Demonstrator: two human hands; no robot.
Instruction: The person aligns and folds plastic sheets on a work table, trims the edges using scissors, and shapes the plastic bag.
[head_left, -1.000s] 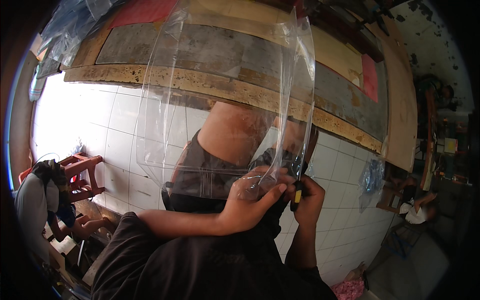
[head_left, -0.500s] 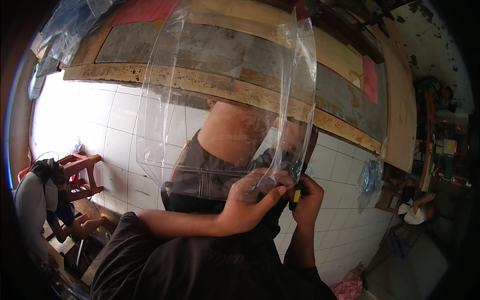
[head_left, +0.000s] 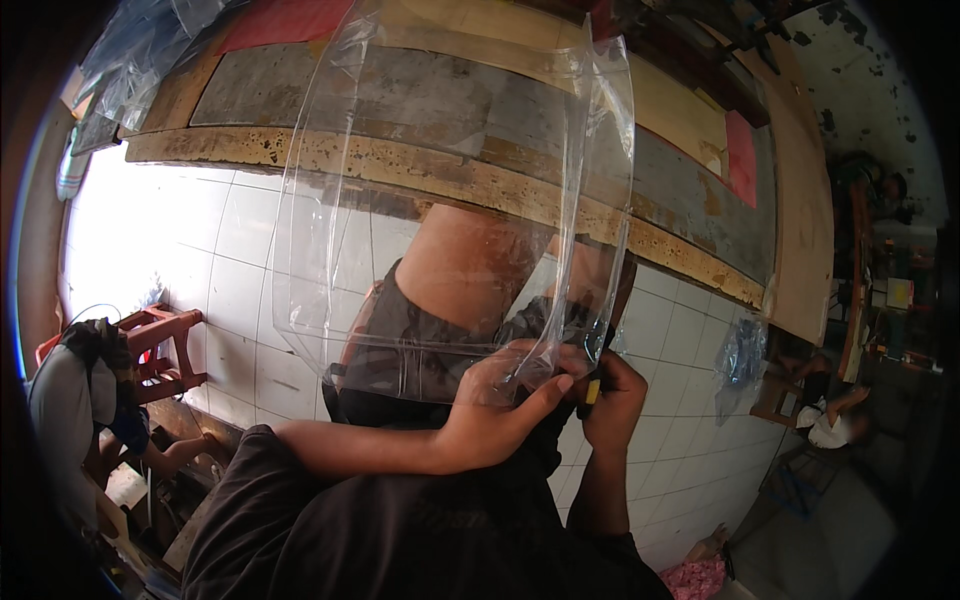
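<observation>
A large clear plastic bag (head_left: 450, 240) with welded seams spreads over my lap and up across the table edge. My left hand (head_left: 500, 400) is closed on its near right corner, the thumb pressing toward the fingers over the folded film. Close beside it, my right hand (head_left: 617, 400) is closed around a small tool with a yellow part (head_left: 593, 391); the rest of that tool is dark and mostly covered by the fingers, so its kind cannot be made out. The right fingertips are near the bag's corner, partly behind it.
A worn wooden table (head_left: 420, 160) runs across in front of my knees. Clear plastic sheets (head_left: 140, 60) are heaped at the far left. A red plastic stool (head_left: 170, 345) stands left, near another person. More plastic film (head_left: 740, 360) hangs at right, with a seated person (head_left: 830, 420) beyond.
Almost nothing differs. My right hand and the yellow-marked tool have shifted very slightly, while the bag and my left hand stay nearly in place.
</observation>
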